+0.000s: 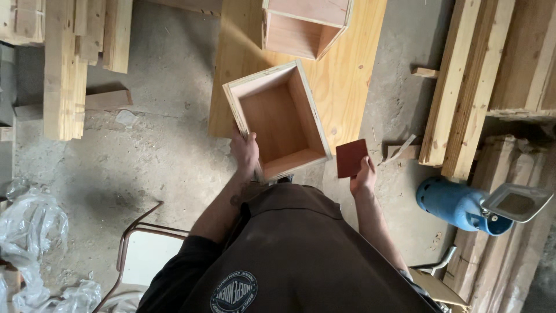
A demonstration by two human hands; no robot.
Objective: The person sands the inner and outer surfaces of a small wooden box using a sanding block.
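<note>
I see the open wooden box (280, 120) lying with its open side up on the near end of a pale wooden board (341, 75), its near corner hanging past the board's near edge toward me. My left hand (245, 152) is closed around the box's near left corner, fingers curled over the rim. My right hand (364, 177) is just right of the box and apart from it, off the board's near right corner, pinching a reddish-brown square of sandpaper (351, 157) by its lower edge; the sheet stands up from the fingers.

Farther along the board, near its far edge, sits a second wooden box (306, 26), open side facing me, partly cut off by the top of the view. The board rests on a grey concrete floor (156, 150). To the right of the board, stacked timber planks (463, 87) run up the frame, and near their lower end lies a blue cylinder (454, 203) with a grey-framed part at its end. To the left are more planks (66, 69), crumpled clear plastic (29, 232) at the lower left corner, and a metal-framed chair (142, 252) beside my left arm.
</note>
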